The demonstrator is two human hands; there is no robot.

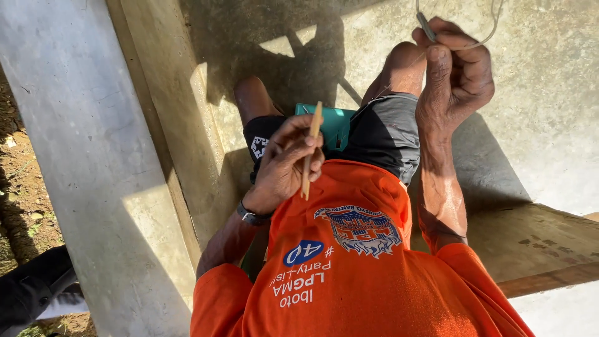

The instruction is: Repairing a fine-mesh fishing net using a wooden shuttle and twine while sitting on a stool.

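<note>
Gripping a thin wooden stick (309, 150), the left hand (284, 165) is closed around its middle, thumb and fingers pinching it in front of the chest. The stick stands nearly upright, its upper end crossing a teal object (334, 125) that rests on the lap between the thighs. A dark wristband (251, 216) circles the left wrist.

The right hand (455, 72) is raised higher and well apart from the left, closed in a fist on a thin grey cord (483, 39) and a small grey piece (427, 26) pinched at the fingertips. The cord loops above the hand and passes out of view at the top edge.

Below the hands, both bare knees, dark shorts (387, 134) and an orange shirt (349, 268) are visible. The person sits over a concrete floor (549, 106), with a concrete beam (87, 168) running along the left side.
</note>
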